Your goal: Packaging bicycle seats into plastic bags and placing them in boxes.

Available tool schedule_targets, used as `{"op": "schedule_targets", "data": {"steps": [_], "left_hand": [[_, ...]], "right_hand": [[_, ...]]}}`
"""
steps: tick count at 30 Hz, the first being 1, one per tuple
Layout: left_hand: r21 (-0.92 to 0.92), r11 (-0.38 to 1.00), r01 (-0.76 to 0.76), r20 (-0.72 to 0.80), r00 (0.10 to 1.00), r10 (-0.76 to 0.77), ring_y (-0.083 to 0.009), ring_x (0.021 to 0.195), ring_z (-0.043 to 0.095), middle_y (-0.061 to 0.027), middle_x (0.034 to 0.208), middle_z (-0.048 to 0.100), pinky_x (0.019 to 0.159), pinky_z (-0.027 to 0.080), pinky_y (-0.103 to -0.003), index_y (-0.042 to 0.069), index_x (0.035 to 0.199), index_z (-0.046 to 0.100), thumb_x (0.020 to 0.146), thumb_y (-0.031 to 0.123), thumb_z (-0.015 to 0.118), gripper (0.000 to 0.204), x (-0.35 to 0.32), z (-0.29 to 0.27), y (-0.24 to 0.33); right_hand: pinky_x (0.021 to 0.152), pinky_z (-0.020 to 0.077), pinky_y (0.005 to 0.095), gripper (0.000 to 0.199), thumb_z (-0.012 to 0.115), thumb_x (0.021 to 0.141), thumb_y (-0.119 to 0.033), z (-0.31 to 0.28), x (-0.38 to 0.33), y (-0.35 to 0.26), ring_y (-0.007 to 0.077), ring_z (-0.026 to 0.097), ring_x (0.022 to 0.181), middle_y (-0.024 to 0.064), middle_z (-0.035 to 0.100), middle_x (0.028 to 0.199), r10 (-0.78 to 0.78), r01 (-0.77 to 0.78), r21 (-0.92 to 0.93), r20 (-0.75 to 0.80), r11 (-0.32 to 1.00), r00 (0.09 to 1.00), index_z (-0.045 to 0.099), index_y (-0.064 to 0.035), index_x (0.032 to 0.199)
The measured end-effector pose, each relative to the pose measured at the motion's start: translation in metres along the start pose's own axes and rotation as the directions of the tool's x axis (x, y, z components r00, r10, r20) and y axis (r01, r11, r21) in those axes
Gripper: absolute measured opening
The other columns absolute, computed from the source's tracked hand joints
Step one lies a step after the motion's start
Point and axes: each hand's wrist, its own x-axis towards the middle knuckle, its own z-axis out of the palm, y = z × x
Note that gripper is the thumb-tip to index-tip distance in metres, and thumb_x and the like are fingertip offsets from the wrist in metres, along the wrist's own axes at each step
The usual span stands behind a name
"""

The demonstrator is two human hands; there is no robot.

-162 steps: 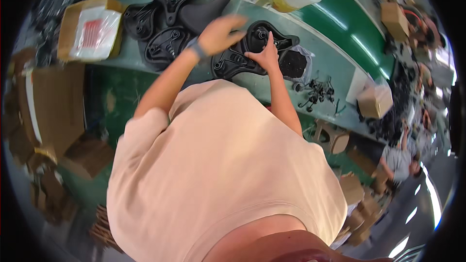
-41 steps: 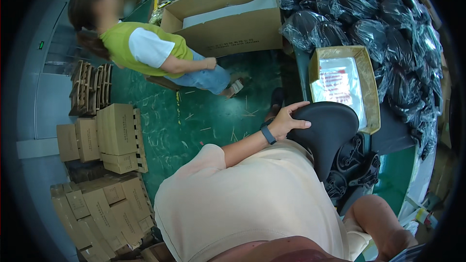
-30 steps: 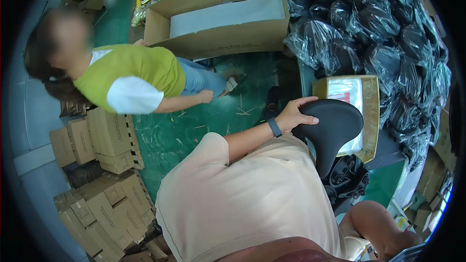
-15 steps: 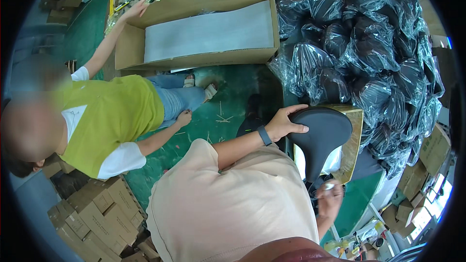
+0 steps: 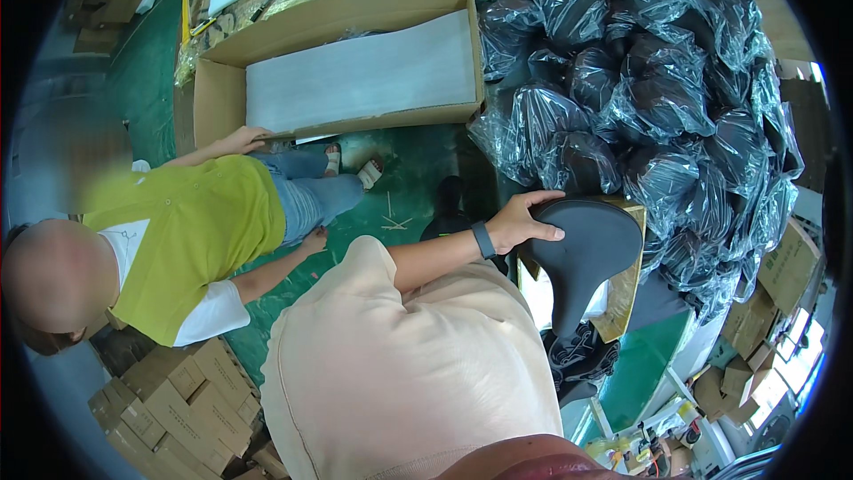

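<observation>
My left hand (image 5: 522, 224) grips the wide rear of a black bicycle saddle (image 5: 585, 249), its thumb on top and fingers round the edge. The saddle's narrow nose points toward me. Below it stands an open carton with tan tape-like edges (image 5: 629, 302), with white inside. Several black saddle-like pieces (image 5: 582, 357) lie just nearer than the carton. My right hand is out of view.
A large pile of plastic-wrapped black saddles (image 5: 657, 98) rises at the right. A long open carton with a white foam sheet (image 5: 364, 67) lies ahead. At the left a co-worker in a green vest (image 5: 191, 222) touches that carton. Stacked cartons (image 5: 187, 400) stand lower left.
My right hand, with something small and white in it, has left the view. My left hand stays on the saddle. The co-worker's far hand has come back to the long carton's near edge.
</observation>
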Motion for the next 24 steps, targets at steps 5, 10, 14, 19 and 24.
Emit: {"op": "schedule_targets", "data": {"steps": [5,10,14,19,24], "left_hand": [[0.010,0.999,0.035,0.012,0.999,-0.035,-0.0216,0.125,0.069,-0.0138,0.140,0.072,0.114,0.054,-0.037,0.000,0.159,0.056,0.080,0.001,0.094,0.087,0.005,0.004,-0.007],[-0.015,0.999,0.049,0.006,0.999,-0.049,-0.0241,0.125,0.070,-0.0160,0.139,0.072,0.114,0.054,-0.037,-0.001,0.158,0.057,0.079,0.003,0.095,0.088,0.001,0.008,-0.007],[0.010,0.999,0.054,0.002,0.999,-0.054,-0.0224,0.126,0.069,-0.0137,0.140,0.072,0.114,0.054,-0.037,0.001,0.159,0.057,0.080,0.002,0.095,0.088,-0.002,0.009,-0.010],[0.004,1.000,0.013,-0.022,1.000,-0.013,-0.0250,0.127,0.069,-0.0163,0.140,0.072,0.115,0.054,-0.038,0.000,0.157,0.058,0.079,0.004,0.095,0.087,-0.017,0.010,-0.010],[-0.038,0.998,-0.059,-0.089,0.994,0.056,-0.0229,0.128,0.068,-0.0135,0.140,0.071,0.115,0.054,-0.038,0.000,0.159,0.058,0.079,0.004,0.096,0.088,-0.048,0.002,-0.014]], "right_hand": [[0.076,0.0623,0.0390,0.055,0.073,0.101,-0.035,0.016,-0.013,-0.011,0.0263,0.073,0.093,0.0178,0.076,0.111,-0.001,0.006,0.091,-0.047,0.996,0.999,0.060,-0.0024,0.144],[0.076,0.0625,0.0396,0.059,0.072,0.102,-0.038,0.030,-0.023,-0.031,0.0272,0.073,0.094,0.0188,0.076,0.113,-0.008,0.021,0.161,-0.082,0.987,0.997,0.058,-0.0027,0.147],[0.076,0.0626,0.0401,0.062,0.071,0.102,-0.041,0.043,-0.026,-0.051,0.0280,0.074,0.095,0.0195,0.076,0.114,-0.010,0.027,0.202,-0.087,0.979,0.996,0.057,-0.0029,0.148],[0.077,0.0628,0.0407,0.065,0.070,0.102,-0.045,0.064,-0.027,-0.074,0.0289,0.074,0.096,0.0205,0.076,0.116,-0.006,0.021,0.236,-0.065,0.972,0.998,0.056,-0.0031,0.151],[0.077,0.0630,0.0413,0.069,0.069,0.103,-0.049,0.093,-0.016,-0.102,0.0299,0.074,0.097,0.0215,0.076,0.117,0.012,-0.014,0.218,0.013,0.976,1.000,0.055,-0.0034,0.153]]}}
